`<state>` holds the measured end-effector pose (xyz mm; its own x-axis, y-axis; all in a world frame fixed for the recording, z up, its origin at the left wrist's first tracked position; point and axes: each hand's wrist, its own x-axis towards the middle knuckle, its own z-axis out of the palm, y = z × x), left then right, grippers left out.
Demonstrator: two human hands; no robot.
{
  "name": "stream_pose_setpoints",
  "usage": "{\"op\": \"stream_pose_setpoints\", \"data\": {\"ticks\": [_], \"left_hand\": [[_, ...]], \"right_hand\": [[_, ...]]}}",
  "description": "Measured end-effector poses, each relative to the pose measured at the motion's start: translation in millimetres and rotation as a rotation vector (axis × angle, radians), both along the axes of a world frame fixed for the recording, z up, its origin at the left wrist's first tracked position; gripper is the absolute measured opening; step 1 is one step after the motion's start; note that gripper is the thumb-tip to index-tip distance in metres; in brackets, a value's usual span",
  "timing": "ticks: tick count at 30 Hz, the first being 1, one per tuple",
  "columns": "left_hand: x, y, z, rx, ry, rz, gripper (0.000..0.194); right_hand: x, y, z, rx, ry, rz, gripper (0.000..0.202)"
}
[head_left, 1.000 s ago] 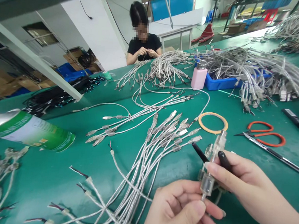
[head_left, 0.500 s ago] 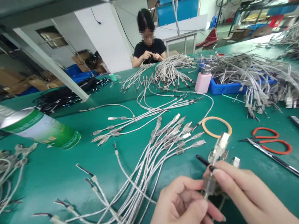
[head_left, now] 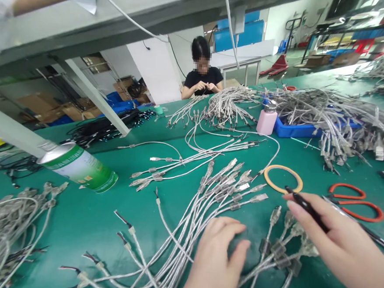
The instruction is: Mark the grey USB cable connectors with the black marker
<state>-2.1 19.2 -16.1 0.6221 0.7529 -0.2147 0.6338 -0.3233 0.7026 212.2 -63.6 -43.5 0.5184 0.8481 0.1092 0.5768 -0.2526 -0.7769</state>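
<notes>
My left hand (head_left: 220, 255) is over the green table with thumb and fingers apart, and nothing shows in it. Beside it runs a bundle of clear-jacketed USB cables (head_left: 182, 218), their plugs pointing away and bare wire ends towards the lower left. In my right hand (head_left: 339, 242) a slim black pen (head_left: 309, 209) is gripped between thumb and fingers, its tip pointing up and left. Below that hand lies a smaller group of USB cables (head_left: 278, 251) with grey ferrite lumps, partly hidden by the fingers.
A yellow tape ring (head_left: 284, 167) and red-handled scissors (head_left: 360, 204) lie near my right hand. Farther back are a pink bottle (head_left: 266, 120) and a blue tray (head_left: 298, 132) under heaped cables. A green can (head_left: 81, 167) stands left. A co-worker (head_left: 203, 81) sits opposite.
My left hand has let go of the USB cable and moved left. My right hand has moved right and up with the black pen, leaving the cable on the table.
</notes>
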Motion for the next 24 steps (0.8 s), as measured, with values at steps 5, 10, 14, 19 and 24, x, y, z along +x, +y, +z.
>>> {"op": "stream_pose_setpoints", "data": {"ticks": [5, 10, 14, 19, 24], "left_hand": [[-1.7, 25.9, 10.2, 0.127, 0.128, 0.097, 0.038], [15.2, 45.5, 2.8, 0.291, 0.312, 0.057, 0.055], [31.8, 52.7, -3.1, 0.335, 0.456, 0.028, 0.052], [37.5, 59.1, -5.2, 0.261, 0.481, 0.045, 0.036], [21.9, 60.2, 7.0, 0.107, 0.243, 0.091, 0.03]], "right_hand": [[-8.3, -8.8, -7.2, -0.069, 0.109, 0.124, 0.043], [-9.3, -15.1, -17.7, -0.011, 0.094, 0.128, 0.042], [-11.7, -11.0, -14.5, -0.09, 0.171, 0.246, 0.048], [-19.6, -4.0, 0.1, -0.126, 0.237, 0.25, 0.058], [-20.7, -1.6, 3.1, -0.143, 0.293, 0.232, 0.061]]}}
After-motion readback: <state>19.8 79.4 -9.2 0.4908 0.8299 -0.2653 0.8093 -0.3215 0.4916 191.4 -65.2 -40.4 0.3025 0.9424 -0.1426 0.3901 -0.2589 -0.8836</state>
